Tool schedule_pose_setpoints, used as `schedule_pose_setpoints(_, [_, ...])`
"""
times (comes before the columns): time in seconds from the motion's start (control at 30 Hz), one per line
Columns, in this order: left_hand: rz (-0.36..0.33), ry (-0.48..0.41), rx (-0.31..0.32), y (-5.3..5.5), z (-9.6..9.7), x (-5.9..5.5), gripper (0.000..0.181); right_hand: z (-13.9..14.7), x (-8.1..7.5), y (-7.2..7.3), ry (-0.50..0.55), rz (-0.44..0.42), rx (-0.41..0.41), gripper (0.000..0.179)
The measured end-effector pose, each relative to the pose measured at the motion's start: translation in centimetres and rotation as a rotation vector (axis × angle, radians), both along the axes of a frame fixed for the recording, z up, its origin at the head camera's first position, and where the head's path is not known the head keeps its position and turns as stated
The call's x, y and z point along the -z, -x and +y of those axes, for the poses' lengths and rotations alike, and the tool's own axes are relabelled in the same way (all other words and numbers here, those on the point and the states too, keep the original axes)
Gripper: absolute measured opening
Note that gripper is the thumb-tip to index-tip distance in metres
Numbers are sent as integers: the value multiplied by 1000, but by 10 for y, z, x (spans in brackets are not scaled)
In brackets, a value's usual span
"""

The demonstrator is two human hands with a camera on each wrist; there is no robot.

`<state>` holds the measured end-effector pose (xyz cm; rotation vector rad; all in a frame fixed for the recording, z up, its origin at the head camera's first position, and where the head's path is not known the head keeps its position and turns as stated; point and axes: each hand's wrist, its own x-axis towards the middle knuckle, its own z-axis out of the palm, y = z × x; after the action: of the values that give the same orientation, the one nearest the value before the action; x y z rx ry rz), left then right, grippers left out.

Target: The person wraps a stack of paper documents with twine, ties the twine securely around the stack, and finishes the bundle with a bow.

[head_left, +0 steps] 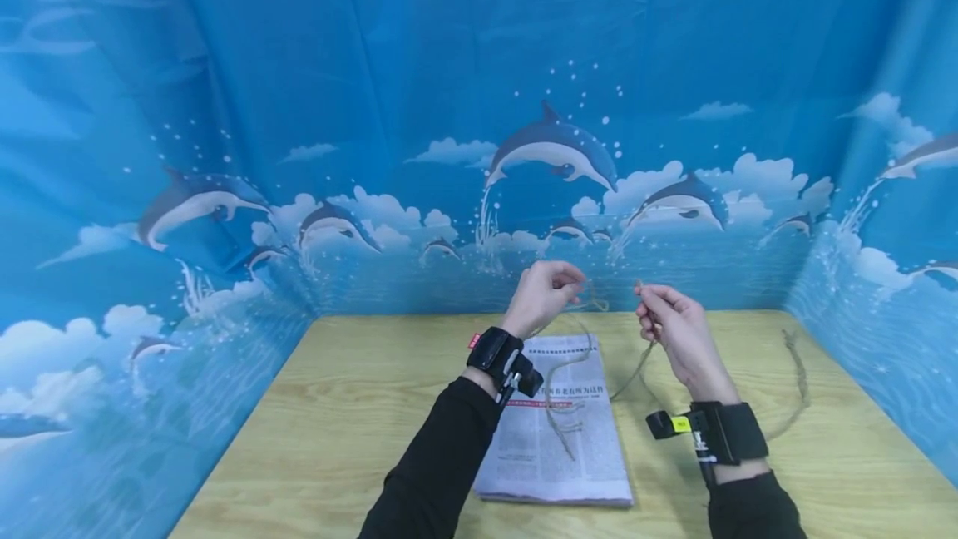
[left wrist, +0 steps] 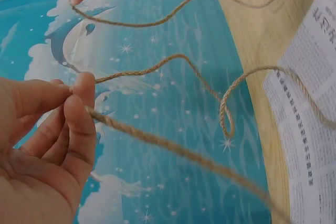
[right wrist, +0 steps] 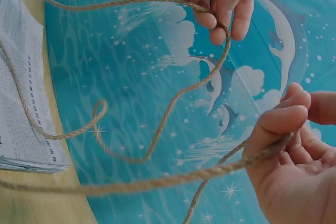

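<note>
Some brown twine [left wrist: 181, 149], held up at two places near the middle of the head frame. Left hand [head_left: 545, 294], at centre, thumb and fingertips pinched on the twine. Right hand [head_left: 674, 327], right of centre and slightly lower, fingers likewise curled in on twine. Between the hands, a small gap, left to right — judged the relation that counts, and roughly crosswise to the long axis of the folded newspaper [head_left: 554, 464], lower centre to centre. Newspaper nearer the left hand, just below. Slack twine over the newspaper, roughly lengthways; more on the wooden table [head_left: 359, 406], far right of frame. Single strand or several — impossible to tell.
</note>
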<state>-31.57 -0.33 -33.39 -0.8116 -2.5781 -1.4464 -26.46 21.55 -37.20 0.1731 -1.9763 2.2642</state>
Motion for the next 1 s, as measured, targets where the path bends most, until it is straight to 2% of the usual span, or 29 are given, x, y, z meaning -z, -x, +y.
schedule_pose_setpoints(0.2, [8, -73, 17, -4, 11, -3, 19, 1, -2, -2, -22, -34, -44, 25])
schedule_pose_setpoints(0.37, [21, -156, -6, -9, 20, -6, 23, 0, 0, 0, -211, -98, -120, 38])
schedule_pose_setpoints(0.47, [37, -146, -6, -9, 21, -1, 21, -2, 3, 1, -316, -121, -156, 48])
schedule_pose_setpoints(0.57, [48, -109, 4, -11, 22, 6, 17, -3, 4, 1, -351, -128, -165, 51])
schedule_pose_setpoints(0.77, [21, -31, 67, -15, 21, 20, 13, -4, 7, 2, -309, -126, -122, 53])
schedule_pose_setpoints(0.87, [-4, -20, 95, -17, 21, 26, 14, -6, 10, 5, -272, -138, -91, 48])
schedule_pose_setpoints(1.0, [2, -23, 100, -18, 21, 33, 10, -11, 12, 7, -245, -150, -35, 42])
